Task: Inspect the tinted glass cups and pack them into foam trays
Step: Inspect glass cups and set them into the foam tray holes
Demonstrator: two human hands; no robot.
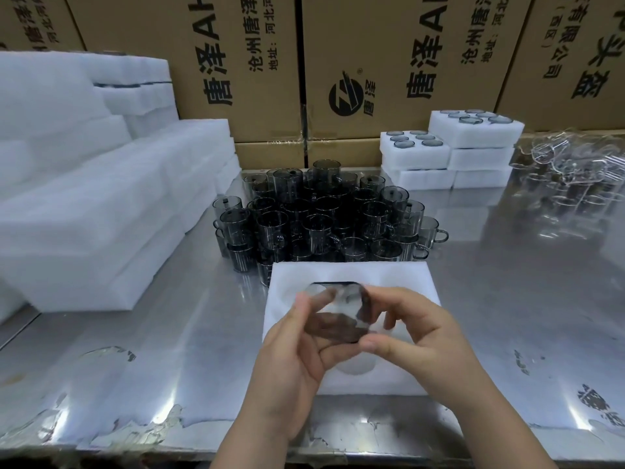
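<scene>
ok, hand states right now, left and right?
Left hand: holding the tinted glass cup, fingers curled round it.
Right hand: holding the same cup, thumb and fingers on its other side.

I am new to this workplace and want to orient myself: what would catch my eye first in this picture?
First, in the near middle, the left hand and the right hand grip one tinted glass cup above a white foam tray. Just behind stands a dense cluster of dark cups on the metal table, and tall stacks of white foam fill the left side.
</scene>
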